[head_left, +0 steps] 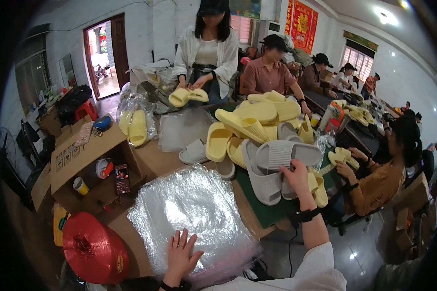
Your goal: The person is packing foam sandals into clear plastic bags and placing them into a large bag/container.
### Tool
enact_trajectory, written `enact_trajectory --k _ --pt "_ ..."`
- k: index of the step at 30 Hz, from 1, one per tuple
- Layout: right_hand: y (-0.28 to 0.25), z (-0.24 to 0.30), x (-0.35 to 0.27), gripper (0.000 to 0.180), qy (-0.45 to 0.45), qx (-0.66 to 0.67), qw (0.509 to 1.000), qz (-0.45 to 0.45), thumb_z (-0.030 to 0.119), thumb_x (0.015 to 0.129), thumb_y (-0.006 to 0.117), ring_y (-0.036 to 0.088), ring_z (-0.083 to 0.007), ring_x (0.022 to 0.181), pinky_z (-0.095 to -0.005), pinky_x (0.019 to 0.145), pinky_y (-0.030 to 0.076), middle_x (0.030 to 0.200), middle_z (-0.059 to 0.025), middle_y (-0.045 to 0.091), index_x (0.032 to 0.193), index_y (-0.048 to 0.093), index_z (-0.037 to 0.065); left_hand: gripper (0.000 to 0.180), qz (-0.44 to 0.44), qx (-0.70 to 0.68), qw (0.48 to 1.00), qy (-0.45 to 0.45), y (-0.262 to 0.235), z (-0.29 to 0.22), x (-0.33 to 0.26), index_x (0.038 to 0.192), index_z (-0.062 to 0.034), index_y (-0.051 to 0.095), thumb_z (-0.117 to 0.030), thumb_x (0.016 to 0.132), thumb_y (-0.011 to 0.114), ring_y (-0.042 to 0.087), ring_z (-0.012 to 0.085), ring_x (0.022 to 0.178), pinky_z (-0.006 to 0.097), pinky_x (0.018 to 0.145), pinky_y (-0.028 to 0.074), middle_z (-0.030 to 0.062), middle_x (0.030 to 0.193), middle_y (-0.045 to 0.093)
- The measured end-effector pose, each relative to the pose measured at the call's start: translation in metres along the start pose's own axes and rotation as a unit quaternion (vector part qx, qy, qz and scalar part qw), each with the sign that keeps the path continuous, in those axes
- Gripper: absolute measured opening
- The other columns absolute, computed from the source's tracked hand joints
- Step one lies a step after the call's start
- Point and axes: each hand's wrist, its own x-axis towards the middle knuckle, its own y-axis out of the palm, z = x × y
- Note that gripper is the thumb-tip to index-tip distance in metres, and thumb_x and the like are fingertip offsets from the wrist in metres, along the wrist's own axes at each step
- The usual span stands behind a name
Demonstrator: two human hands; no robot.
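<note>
At the lower centre of the frame, keep your left hand [180, 253] spread flat on the crinkled clear plastic bag stack [192, 216] while your right hand [296, 174] grips the grey ribbed foam slipper [281, 154] at centre right, lifting cleanly.

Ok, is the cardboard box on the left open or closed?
Open. The cardboard box has its flaps folded out, and a yellow cup and a phone show inside it.

White walls [417, 92]; open door [104, 56] at left, barred windows [360, 60] right, red hanging [303, 24], ceiling lamp [384, 18] lit, glossy floor [359, 257].
</note>
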Motion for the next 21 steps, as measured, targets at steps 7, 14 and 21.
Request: enact_trajectory --k 7,14,21 --pt "-0.001 0.031 0.05 0.024 0.003 0.318 0.947 -0.047 0.014 0.085 0.074 0.054 -0.0075 0.076 -0.0244 0.068 0.044 0.083 -0.0004 0.064 0.104 0.069 -0.001 0.06 -0.009 -0.019 1.0 0.009 0.0 -0.002 0.001 0.138 -0.0179 0.057 -0.054 0.09 0.06 0.028 0.0422 0.144 0.056 0.118 0.017 0.018 0.154 0.039" --pt "-0.024 0.083 0.045 0.021 -0.086 0.39 0.906 -0.142 0.012 0.092 0.071 0.055 -0.0047 0.079 -0.0216 0.072 0.044 0.089 0.0016 0.066 0.105 0.066 -0.003 0.062 -0.014 -0.014 1.0 0.005 0.004 0.0 0.0 0.134 -0.016 0.059 -0.055 0.087 0.061 0.033 0.0446 0.14 0.056 0.117 0.018 0.0196 0.149 0.044" --pt "-0.03 0.143 -0.032 0.023 -0.067 0.479 0.873 -0.059 0.01 0.092 0.069 0.054 -0.0039 0.076 -0.0191 0.069 0.043 0.092 0.0027 0.062 0.112 0.062 0.0 0.057 0.005 0.008 0.999 0.033 -0.011 -0.01 0.002 0.14 -0.009 0.052 -0.036 0.091 0.063 0.028 0.0446 0.143 0.056 0.117 0.021 0.0208 0.155 0.035"
